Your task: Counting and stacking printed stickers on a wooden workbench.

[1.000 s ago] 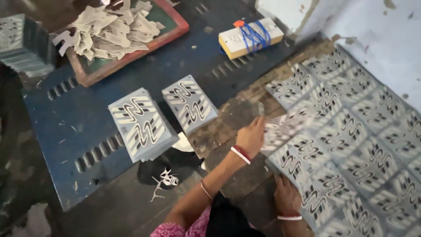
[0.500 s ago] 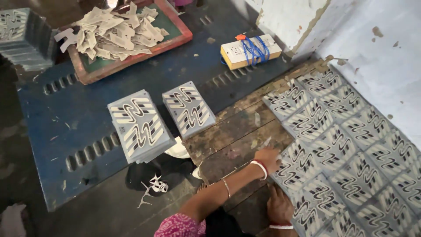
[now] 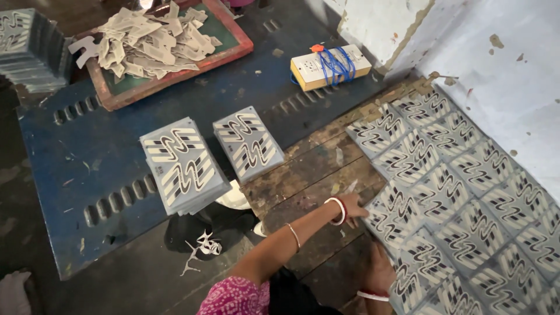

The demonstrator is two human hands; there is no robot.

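Head view looks down on a worn wooden surface (image 3: 303, 175) where grey patterned tiles (image 3: 461, 198) lie flat in rows, edge to edge, filling its right part up to a pale wall (image 3: 501, 64). Reaching from the near edge, the left hand (image 3: 353, 207), with a white bangle at the wrist and a thin one further up the forearm, rests flat with fingers laid out on the left rim of the tile rows, touching the outermost tile about midway along that rim. Lower down, at the near edge of the surface, the right hand (image 3: 379, 274), with a white bangle too, presses on the edge of the nearest tiles; its fingers are partly tucked under or behind a tile, so I cannot tell whether they grip it or only lean on it. Left of the wood lies a blue slotted metal sheet (image 3: 87, 169), and on it, just beside the wood's left edge, stand two short tile stacks (image 3: 216, 154) with the same wavy pattern. Further back on the sheet sits a red-rimmed tray (image 3: 230, 46) heaped with pale cut-out scraps (image 3: 149, 41), and near the wall a white switch box (image 3: 329, 67) wrapped with blue cord. Another tile stack (image 3: 29, 49) stands at the far left corner.
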